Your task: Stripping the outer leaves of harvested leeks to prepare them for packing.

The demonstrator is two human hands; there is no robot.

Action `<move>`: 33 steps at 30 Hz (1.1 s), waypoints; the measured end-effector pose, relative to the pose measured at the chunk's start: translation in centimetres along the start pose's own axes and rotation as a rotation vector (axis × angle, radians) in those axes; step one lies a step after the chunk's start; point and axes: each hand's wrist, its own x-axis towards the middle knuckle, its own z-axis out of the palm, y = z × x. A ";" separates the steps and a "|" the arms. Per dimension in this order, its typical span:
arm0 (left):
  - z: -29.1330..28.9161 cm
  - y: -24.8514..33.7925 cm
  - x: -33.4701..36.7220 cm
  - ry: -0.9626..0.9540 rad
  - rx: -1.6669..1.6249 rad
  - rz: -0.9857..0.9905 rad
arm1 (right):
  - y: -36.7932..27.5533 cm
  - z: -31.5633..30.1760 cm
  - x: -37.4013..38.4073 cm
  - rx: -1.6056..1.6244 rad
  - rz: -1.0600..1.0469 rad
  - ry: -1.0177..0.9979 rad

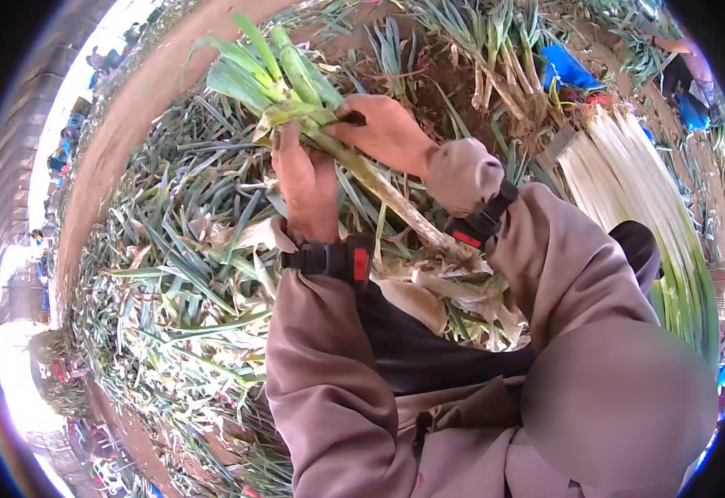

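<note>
A long, thick green onion [376,184] lies slantwise in front of me, its leafy green top at the upper left and its pale root end toward my lap. My left hand [306,178] is closed around the stalk just below the leaves. On the far side of the stalk, my right hand [387,133] pinches at the same place, where the leaves part from the stem; its fingertips are partly hidden. A loosened, yellowish-green leaf [288,112] bends outward over my left fingers.
A heap of stripped leaves and husks [188,216] spreads on my left. Peeled white stalks lie in a large bundle [628,166] at my right. Unpeeled green onions with roots [503,66] lie ahead, near a blue bag [568,68]. Another person [694,70] is at the far right.
</note>
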 end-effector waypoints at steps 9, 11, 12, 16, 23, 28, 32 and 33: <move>-5.5 6.7 0.1 0.119 0.010 0.129 | 16.3 2.6 -14.3 0.242 0.659 -0.017; 0.4 1.6 2.5 -0.050 -0.197 0.022 | 26.7 -10.8 -22.3 -0.561 0.663 -0.595; -1.3 2.8 0.6 0.051 -0.142 0.022 | 23.8 -5.6 -22.5 -0.509 0.636 -0.732; -2.8 7.7 -3.2 0.189 0.016 0.072 | 6.0 3.9 -10.4 0.217 0.366 -0.293; 1.3 4.9 -2.8 -0.116 -0.013 -0.073 | -2.3 0.7 0.1 0.627 0.090 -0.172; 1.8 4.7 -2.8 -0.089 -0.075 -0.058 | -2.1 1.1 0.8 0.592 0.033 -0.143; 0.2 3.9 -2.2 -0.042 -0.057 -0.041 | -3.4 0.7 1.9 0.250 -0.047 -0.136; 0.0 3.5 -1.9 -0.019 -0.043 -0.019 | -3.1 0.8 1.7 0.152 -0.052 -0.134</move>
